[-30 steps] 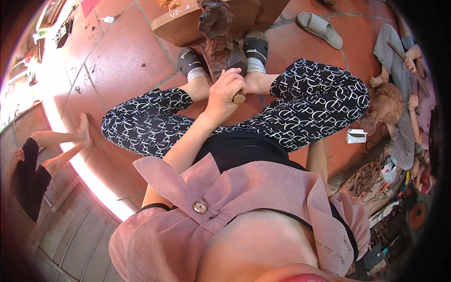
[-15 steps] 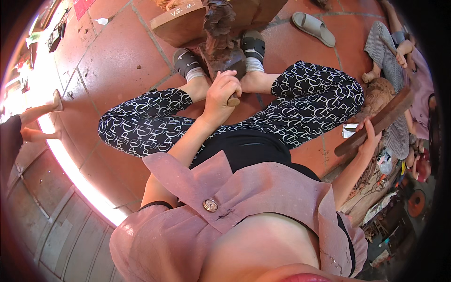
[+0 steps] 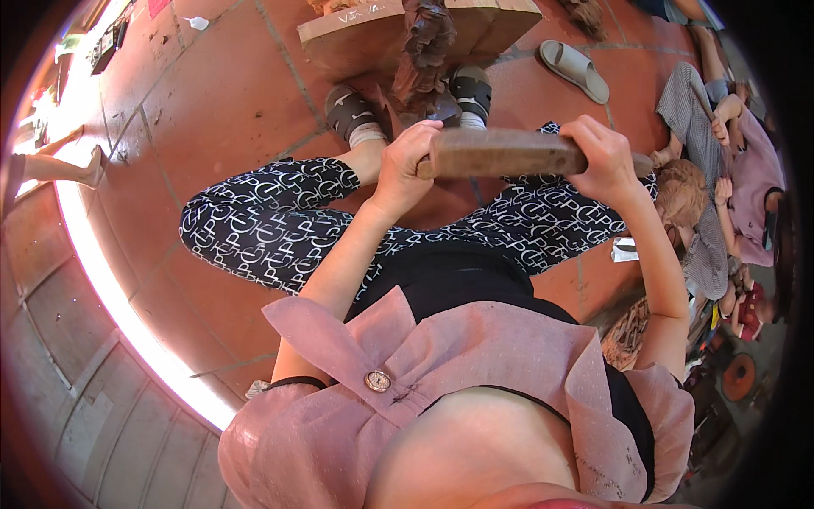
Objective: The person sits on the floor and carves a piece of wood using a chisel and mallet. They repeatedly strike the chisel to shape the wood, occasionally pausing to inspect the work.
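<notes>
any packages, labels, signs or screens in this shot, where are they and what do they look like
Small white packet or card: on the tiled floor by the person's right knee, flat, roughly rectangular, with dark markings.
Pink paper scrap: top left on the floor, flat.
No screens or signs visible.

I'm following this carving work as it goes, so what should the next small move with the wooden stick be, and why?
Probably bring the wooden stick down toward the dark carved piece between the feet. The right hand grips it raised and level, the left hand sits at its near end, and the carving stands just beyond, untouched.
</notes>
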### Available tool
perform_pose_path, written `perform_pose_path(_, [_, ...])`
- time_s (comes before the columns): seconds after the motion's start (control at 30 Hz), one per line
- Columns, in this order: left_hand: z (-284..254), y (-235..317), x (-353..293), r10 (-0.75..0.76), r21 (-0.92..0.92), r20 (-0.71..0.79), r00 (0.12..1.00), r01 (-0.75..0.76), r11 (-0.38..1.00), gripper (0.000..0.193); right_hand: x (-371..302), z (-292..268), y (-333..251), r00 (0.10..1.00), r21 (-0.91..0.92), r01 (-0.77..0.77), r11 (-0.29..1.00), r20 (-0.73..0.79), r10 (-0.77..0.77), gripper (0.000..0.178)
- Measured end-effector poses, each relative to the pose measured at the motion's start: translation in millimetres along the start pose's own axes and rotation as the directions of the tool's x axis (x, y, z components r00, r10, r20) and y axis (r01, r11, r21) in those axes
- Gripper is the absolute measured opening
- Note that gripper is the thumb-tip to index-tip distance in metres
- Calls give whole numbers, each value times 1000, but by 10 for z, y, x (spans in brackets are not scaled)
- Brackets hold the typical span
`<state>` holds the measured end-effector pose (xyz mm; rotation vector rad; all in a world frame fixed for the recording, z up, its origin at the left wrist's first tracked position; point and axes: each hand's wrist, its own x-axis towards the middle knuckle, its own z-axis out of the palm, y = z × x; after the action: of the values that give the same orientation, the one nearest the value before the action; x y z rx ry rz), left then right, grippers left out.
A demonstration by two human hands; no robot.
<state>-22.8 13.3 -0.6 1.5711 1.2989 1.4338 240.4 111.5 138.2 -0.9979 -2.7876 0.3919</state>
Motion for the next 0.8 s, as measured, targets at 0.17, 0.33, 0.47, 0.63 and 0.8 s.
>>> perform_pose_path(0.17, [-22,-158,-43,63,-20,101,993,-61,998,20,58,92,-15,975,145,119,982,172,-143,34])
perform_pose_path(0.33, [-59,-142,-50,95,-14,132,987,-94,995,18,-61,169,-92,976,94,20,995,214,-39,31])
perform_pose_path(0.47, [-48,-132,-50,80,-4,140,987,-80,997,17,-81,178,-121,966,152,88,984,228,-121,30])
perform_pose_path(0.63, [-54,-159,-96,96,48,185,978,-106,993,16,-109,231,-213,976,34,-39,999,218,30,29])
perform_pose_path(0.8, [-90,-156,-76,142,46,181,973,-153,987,17,-90,329,-133,974,3,-63,998,216,61,31])
